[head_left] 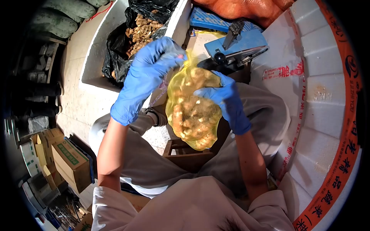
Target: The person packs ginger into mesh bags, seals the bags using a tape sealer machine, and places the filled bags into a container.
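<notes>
A yellow mesh bag (pixel 194 115) full of ginger pieces hangs upright between my hands, over my lap. My left hand (pixel 148 69), in a blue glove, is closed at the bag's gathered neck, its fingertips pinched together. Some pale, shiny bit shows at those fingertips, too blurred to name. My right hand (pixel 227 100), also gloved in blue, grips the bag's upper right side with the thumb lying across the front. Just behind the bag stands a blue-based bench device (pixel 236 44) with a black lever and knob.
A white foam box (pixel 90 77) lined with black plastic (pixel 115 46) holds loose ginger (pixel 142 32) ahead on the left. White foam boxes (pixel 320 96) with orange printed tape rise at my right. Cardboard boxes (pixel 71 161) stand at left. An orange mesh sack (pixel 243 7) lies at the back.
</notes>
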The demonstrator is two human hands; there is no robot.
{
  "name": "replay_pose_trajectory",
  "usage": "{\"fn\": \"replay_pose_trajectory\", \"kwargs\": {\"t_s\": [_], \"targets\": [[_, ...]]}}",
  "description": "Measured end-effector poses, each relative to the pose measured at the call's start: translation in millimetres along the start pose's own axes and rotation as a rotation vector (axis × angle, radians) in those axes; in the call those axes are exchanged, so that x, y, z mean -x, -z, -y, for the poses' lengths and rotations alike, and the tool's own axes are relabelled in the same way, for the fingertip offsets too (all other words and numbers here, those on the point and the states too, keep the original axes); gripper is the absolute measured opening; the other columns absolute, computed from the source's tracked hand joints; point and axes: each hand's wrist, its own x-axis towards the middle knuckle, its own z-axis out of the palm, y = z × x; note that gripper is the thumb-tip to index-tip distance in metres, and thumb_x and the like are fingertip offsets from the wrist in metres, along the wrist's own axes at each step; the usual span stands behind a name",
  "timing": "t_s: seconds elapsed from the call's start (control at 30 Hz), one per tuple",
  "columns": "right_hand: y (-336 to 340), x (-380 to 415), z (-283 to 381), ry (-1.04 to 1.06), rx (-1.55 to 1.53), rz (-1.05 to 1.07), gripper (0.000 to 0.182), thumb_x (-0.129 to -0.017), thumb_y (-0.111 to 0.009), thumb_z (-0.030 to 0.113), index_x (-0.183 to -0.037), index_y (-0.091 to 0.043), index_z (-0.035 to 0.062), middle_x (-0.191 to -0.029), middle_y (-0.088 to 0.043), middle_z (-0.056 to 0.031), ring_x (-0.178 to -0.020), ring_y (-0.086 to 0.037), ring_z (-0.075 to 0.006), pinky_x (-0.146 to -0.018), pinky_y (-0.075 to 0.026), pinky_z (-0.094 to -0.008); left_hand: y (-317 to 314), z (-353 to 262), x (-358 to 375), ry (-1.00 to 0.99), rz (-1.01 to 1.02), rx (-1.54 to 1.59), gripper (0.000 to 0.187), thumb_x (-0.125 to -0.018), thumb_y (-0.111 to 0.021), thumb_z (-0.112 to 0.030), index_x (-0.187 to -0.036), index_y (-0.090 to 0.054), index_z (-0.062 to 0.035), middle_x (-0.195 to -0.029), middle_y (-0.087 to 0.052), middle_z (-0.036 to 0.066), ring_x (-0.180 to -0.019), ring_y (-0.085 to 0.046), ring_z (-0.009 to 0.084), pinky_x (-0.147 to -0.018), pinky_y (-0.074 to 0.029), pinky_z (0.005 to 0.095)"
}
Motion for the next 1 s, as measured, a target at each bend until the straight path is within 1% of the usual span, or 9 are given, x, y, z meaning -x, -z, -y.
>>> {"fn": "replay_pose_trajectory", "kwargs": {"t_s": [0.17,0.27,0.37,0.43,0.5,0.7,0.8,0.87,1.0], "targets": [[-11.0,6.0,-16.8,0.075,0.353,0.013,0.045,-0.061,-0.075,0.016,-0.095,-0.055,-0.0064,-0.084,-0.062,-0.0088,-0.072,-0.057,-0.01,-0.067,-0.046,-0.0224,12.6,-3.5,-10.3,0.134,-0.328,0.146,0.013,-0.078,-0.059,-0.012,-0.087,-0.058,-0.0022,-0.075,-0.059,0.001,-0.063,-0.051,0.005,-0.058,-0.039,0.0159],[-12.4,6.6,-15.6,0.096,0.413,-0.021,0.05,-0.058,-0.077,0.018,-0.094,-0.054,-0.0076,-0.086,-0.061,-0.0106,-0.074,-0.057,-0.0117,-0.068,-0.046,-0.0232,14.0,-2.9,-8.1,0.116,-0.174,0.275,0.018,-0.078,-0.06,-0.018,-0.087,-0.058,-0.0027,-0.073,-0.059,0.001,-0.064,-0.051,0.0049,-0.06,-0.04,0.0162],[-6.2,3.9,-6.0,0.124,0.084,0.005,0.048,-0.056,-0.078,0.019,-0.091,-0.056,-0.0063,-0.082,-0.062,-0.0101,-0.071,-0.058,-0.0115,-0.066,-0.046,-0.0231,17.6,1.6,-3.0,0.076,-0.057,0.248,0.023,-0.076,-0.063,-0.023,-0.085,-0.058,-0.0033,-0.072,-0.057,0.0,-0.063,-0.05,0.0056,-0.061,-0.04,0.0176],[-0.9,1.9,-2.4,-0.06,0.071,0.015,0.039,-0.059,-0.072,0.002,-0.094,-0.054,-0.0022,-0.084,-0.058,-0.0025,-0.075,-0.052,-0.007,-0.067,-0.045,-0.0218,28.2,11.4,-15.1,-0.193,0.285,0.07,0.028,-0.07,-0.069,-0.025,-0.084,-0.057,-0.0041,-0.077,-0.056,-0.001,-0.067,-0.05,0.0058,-0.063,-0.042,0.0192],[0.2,0.4,1.9,-0.054,0.091,0.002,0.034,-0.062,-0.069,0.001,-0.093,-0.054,-0.0016,-0.082,-0.059,-0.0021,-0.074,-0.053,-0.0072,-0.066,-0.045,-0.022,24.1,7.7,-5.7,-0.019,0.378,0.019,0.029,-0.067,-0.071,-0.024,-0.082,-0.056,-0.0038,-0.074,-0.055,-0.001,-0.067,-0.05,0.0066,-0.062,-0.042,0.0195],[3.4,1.3,-1.3,0.061,0.287,0.025,0.032,-0.062,-0.07,0.003,-0.09,-0.055,-0.002,-0.081,-0.059,-0.0038,-0.072,-0.053,-0.0063,-0.066,-0.045,-0.0222,8.1,-5.1,-1.1,-0.19,0.292,-0.338,0.009,-0.077,-0.057,-0.006,-0.076,-0.052,0.0019,-0.071,-0.045,0.001,-0.067,-0.041,0.0085,-0.062,-0.036,0.021],[2.5,-0.5,2.1,0.012,0.189,0.032,0.033,-0.06,-0.072,0.005,-0.088,-0.055,-0.0023,-0.08,-0.06,-0.0045,-0.071,-0.053,-0.0058,-0.065,-0.045,-0.0222,2.0,2.3,1.8,-0.084,0.163,-0.161,0.009,-0.076,-0.058,-0.004,-0.077,-0.051,0.0023,-0.072,-0.045,0.001,-0.067,-0.042,0.0091,-0.063,-0.036,0.0204],[2.8,-1.2,2.4,0.136,0.182,-0.045,0.038,-0.056,-0.078,0.021,-0.081,-0.06,-0.0007,-0.07,-0.062,-0.0067,-0.06,-0.056,-0.0094,-0.057,-0.045,-0.024,-1.3,5.3,1.8,-0.117,0.069,-0.1,0.009,-0.075,-0.058,-0.003,-0.08,-0.052,0.0014,-0.072,-0.049,0.0,-0.068,-0.046,0.0081,-0.065,-0.039,0.0199],[5.3,0.5,1.9,0.135,0.174,-0.043,0.038,-0.056,-0.078,0.019,-0.082,-0.06,-0.0005,-0.072,-0.062,-0.0064,-0.061,-0.056,-0.0089,-0.059,-0.046,-0.0236,-0.8,-0.2,2.0,0.074,-0.045,0.222,0.01,-0.076,-0.059,-0.004,-0.085,-0.055,-0.0027,-0.077,-0.056,0.001,-0.07,-0.052,0.0074,-0.067,-0.044,0.0206]]}}
